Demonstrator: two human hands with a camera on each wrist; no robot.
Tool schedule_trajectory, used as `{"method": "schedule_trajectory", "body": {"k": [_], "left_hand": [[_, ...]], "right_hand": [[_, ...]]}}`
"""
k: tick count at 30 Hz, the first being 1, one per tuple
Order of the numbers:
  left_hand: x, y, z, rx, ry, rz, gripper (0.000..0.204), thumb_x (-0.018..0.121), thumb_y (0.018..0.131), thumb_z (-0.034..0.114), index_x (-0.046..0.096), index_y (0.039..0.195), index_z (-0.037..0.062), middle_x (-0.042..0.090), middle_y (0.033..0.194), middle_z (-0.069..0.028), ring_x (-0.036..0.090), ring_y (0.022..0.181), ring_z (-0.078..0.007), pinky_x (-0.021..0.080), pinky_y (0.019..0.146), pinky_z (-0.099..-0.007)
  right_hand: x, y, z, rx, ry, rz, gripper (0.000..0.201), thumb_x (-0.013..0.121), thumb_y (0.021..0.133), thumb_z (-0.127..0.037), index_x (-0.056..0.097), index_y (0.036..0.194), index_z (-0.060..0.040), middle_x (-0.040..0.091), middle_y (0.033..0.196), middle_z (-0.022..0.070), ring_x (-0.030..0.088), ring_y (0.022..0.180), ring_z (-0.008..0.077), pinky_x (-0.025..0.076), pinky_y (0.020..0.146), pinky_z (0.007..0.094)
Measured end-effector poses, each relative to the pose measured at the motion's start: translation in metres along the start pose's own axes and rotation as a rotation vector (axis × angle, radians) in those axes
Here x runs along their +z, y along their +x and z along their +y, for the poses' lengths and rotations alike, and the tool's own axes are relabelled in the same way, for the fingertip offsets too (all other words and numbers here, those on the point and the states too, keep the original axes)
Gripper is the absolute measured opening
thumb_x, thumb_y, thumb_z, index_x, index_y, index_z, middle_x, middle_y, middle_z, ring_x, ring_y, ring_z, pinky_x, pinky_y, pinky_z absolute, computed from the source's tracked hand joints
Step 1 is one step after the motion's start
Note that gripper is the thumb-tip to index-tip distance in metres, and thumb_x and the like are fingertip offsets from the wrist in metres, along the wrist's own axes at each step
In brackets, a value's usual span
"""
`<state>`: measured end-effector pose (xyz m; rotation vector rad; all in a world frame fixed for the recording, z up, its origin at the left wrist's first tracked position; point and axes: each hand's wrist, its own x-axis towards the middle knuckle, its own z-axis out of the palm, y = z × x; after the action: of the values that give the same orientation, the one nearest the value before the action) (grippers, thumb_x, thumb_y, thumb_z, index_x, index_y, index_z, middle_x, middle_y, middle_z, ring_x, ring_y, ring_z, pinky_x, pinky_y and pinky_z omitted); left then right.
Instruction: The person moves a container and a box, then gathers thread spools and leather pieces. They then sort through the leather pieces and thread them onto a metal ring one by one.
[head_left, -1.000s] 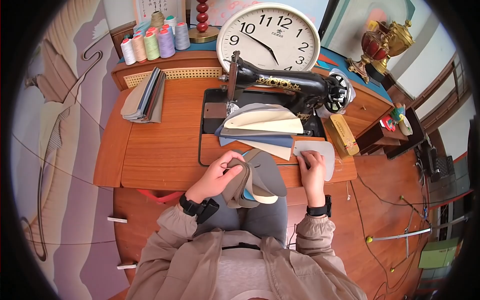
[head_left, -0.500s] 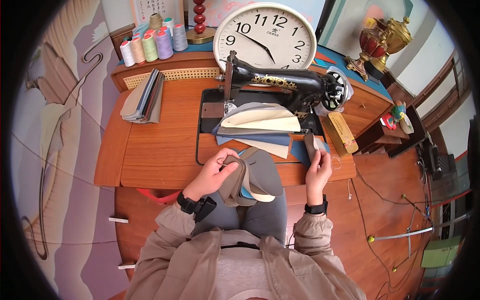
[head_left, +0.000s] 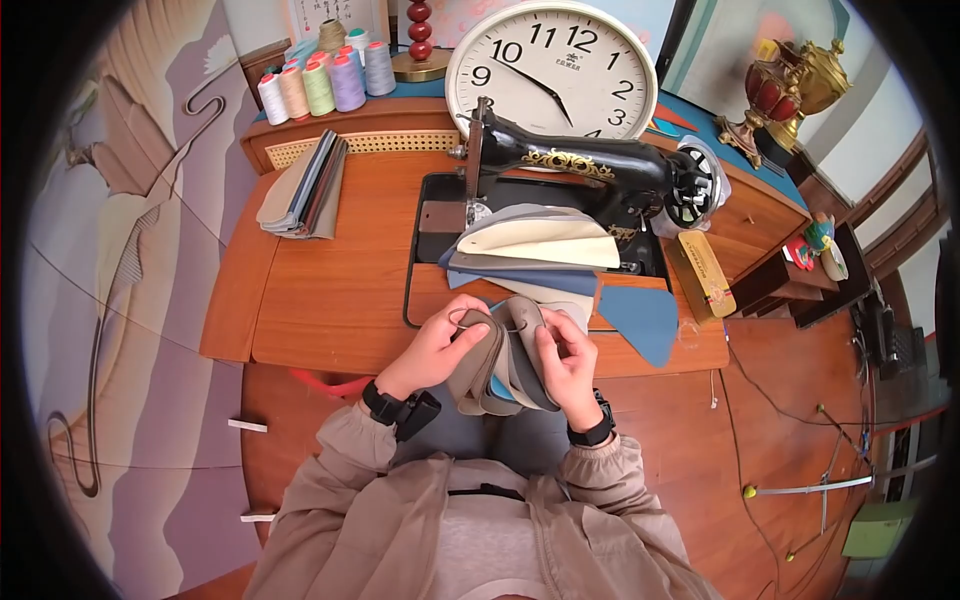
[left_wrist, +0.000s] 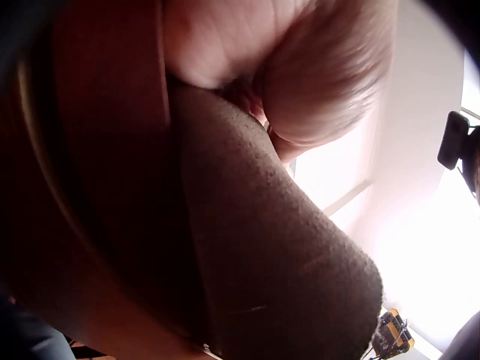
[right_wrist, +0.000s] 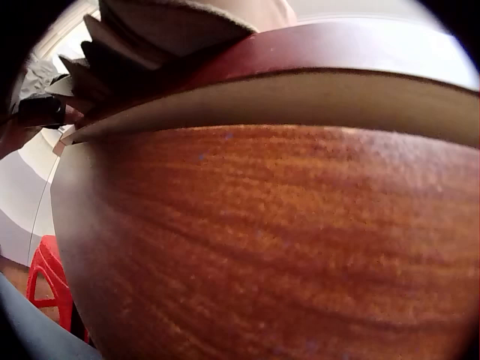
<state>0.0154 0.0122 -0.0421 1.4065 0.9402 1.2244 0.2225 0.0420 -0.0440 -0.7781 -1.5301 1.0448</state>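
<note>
My left hand (head_left: 438, 348) grips a bundle of fabric swatches (head_left: 482, 380) in brown, grey and blue, held over the table's front edge. A thin dark ring (head_left: 456, 316) shows at the top of the bundle by the left fingers. Close beside it, my right hand (head_left: 570, 368) pinches a grey-brown swatch (head_left: 522, 312), with a stretch of the ring near its top. In the left wrist view a brown swatch (left_wrist: 277, 247) hangs below the palm. Swatch edges (right_wrist: 150, 37) show at the top of the right wrist view, where the right hand is mostly hidden.
A blue swatch (head_left: 642, 322) lies at the table's front right. More swatches (head_left: 540, 245) are piled before the black sewing machine (head_left: 580, 165). Another stack (head_left: 305, 190) lies at left. A yellow tin (head_left: 704, 275), thread spools (head_left: 320, 88) and a clock (head_left: 560, 70) stand around.
My right hand picked up the pale grey swatch from the table's right, uncovering the blue one, and brought it left to the bundle. The left hand keeps its grip in nearly the same place.
</note>
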Motion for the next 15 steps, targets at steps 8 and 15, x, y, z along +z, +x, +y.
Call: {"method": "schedule_trajectory", "body": {"k": [8,15], "left_hand": [[0.001,0.001,0.003,-0.039,0.029,0.014,0.018,0.052,0.102,0.009,0.051,0.118,0.0007,0.055,0.106,-0.0031,0.052,0.095,-0.0048,0.045,0.080,-0.0220],[-0.002,0.002,-0.005,0.012,0.034,0.010,0.018,0.051,0.104,0.011,0.050,0.118,0.0014,0.051,0.105,-0.0008,0.051,0.091,-0.0040,0.046,0.079,-0.0220]], "right_hand": [[-0.003,0.000,-0.009,-0.255,-0.206,-0.022,0.020,0.059,0.091,0.006,0.068,0.108,0.0015,0.057,0.084,0.0081,0.056,0.075,0.0183,0.045,0.066,0.0275],[-0.011,-0.001,-0.020,-0.571,-0.639,-0.034,0.042,0.063,0.073,0.010,0.071,0.109,-0.0098,0.054,0.081,0.0064,0.057,0.073,0.0250,0.048,0.062,0.0347]]}}
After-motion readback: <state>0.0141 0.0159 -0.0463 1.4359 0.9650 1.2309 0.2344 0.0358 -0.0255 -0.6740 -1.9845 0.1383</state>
